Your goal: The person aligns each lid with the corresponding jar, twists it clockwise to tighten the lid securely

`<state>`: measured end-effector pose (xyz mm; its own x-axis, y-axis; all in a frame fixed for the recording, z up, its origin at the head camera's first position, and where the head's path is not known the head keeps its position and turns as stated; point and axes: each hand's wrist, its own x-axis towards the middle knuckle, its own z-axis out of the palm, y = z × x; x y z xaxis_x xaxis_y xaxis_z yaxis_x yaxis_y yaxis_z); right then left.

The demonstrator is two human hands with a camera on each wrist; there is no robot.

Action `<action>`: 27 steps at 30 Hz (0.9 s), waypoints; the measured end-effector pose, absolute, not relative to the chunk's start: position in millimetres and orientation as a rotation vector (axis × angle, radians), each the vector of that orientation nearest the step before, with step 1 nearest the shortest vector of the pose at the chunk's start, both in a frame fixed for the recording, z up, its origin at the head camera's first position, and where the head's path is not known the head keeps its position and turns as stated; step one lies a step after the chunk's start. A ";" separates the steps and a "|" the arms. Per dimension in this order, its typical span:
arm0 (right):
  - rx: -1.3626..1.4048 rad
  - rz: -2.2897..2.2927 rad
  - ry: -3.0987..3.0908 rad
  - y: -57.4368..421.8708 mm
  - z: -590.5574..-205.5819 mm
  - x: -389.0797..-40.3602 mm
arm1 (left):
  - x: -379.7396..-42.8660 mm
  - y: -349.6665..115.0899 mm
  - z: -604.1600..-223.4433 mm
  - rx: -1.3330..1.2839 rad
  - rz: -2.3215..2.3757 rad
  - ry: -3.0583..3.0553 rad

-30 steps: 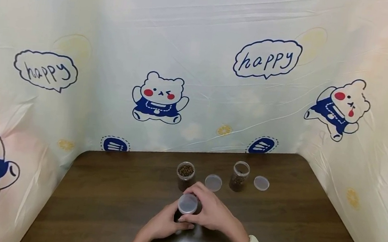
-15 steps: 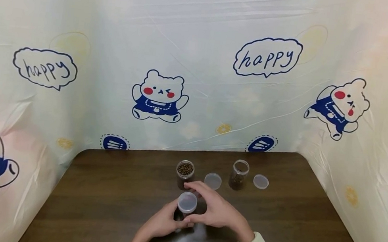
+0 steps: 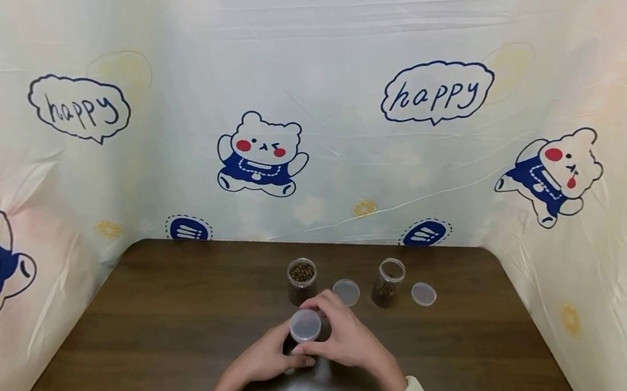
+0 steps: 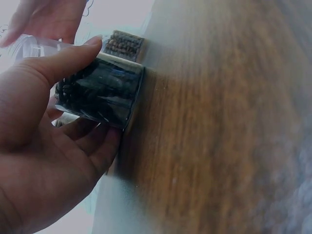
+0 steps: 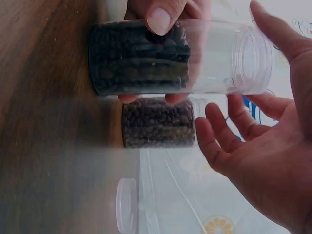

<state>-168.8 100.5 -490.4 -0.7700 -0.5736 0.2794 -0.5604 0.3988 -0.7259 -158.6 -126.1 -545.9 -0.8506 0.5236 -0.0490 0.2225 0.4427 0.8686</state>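
Note:
A tall clear jar [image 5: 209, 58], partly filled with dark beans, stands in front of me under a translucent lid [image 3: 306, 325]. My left hand [image 3: 266, 359] grips its lower body; in the left wrist view the thumb lies along the side of the jar [image 4: 109, 90] and the fingers come under it. Around the top of the jar curls my right hand [image 3: 348, 340], thumb on the near side of the lid and fingers on the far side. The right wrist view shows its lower fingers [image 5: 214, 146] spread below the jar.
Just behind the held jar is an uncapped jar of brown beans [image 3: 301, 287]. Farther right stands another uncapped jar [image 3: 386, 288] with a lower fill. Loose lids lie beside them, one between the jars [image 3: 346, 292] and one at the right [image 3: 423, 294]. A patterned curtain borders the brown table [image 3: 191, 298].
Half a second ago the right fingers and thumb spread wider around the lid; now they have drawn in closer to it. The left hand keeps its grip on the jar in place.

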 end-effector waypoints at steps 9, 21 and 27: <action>-1.095 -1.404 2.464 112.0 -488.8 -170.3 | -157.6 -125.0 -547.2 0.644 1.342 2.425; -1.102 -1.431 2.483 108.3 -486.7 -171.6 | -158.4 -125.3 -544.4 0.632 1.331 2.429; -1.125 -1.424 2.531 104.5 -487.8 -171.8 | -157.9 -125.2 -545.4 0.635 1.331 2.426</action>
